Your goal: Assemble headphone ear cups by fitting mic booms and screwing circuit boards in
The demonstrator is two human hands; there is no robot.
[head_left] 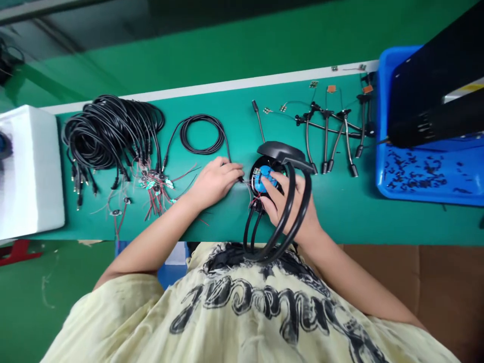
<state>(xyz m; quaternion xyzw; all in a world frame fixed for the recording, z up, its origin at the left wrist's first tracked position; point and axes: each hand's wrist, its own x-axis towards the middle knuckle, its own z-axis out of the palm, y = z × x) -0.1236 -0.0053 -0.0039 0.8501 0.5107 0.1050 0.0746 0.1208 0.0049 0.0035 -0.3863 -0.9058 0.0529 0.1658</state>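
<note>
My left hand is closed around the end of a black cable, whose coil lies behind it on the green table mat. My right hand reaches through the double headband of a black headset. Its fingers press on a round blue part inside the open ear cup. Thin red and pale wires run out of the cup's left side, towards my left fingertips. The other ear cup stands tilted above the right fingers, and the band hangs over the table's front edge.
To the left lie a heap of black cables, small wired parts and a white foam box. Microphone booms lie at the right, beside a blue tray with black bits. A dark machine overhangs the tray.
</note>
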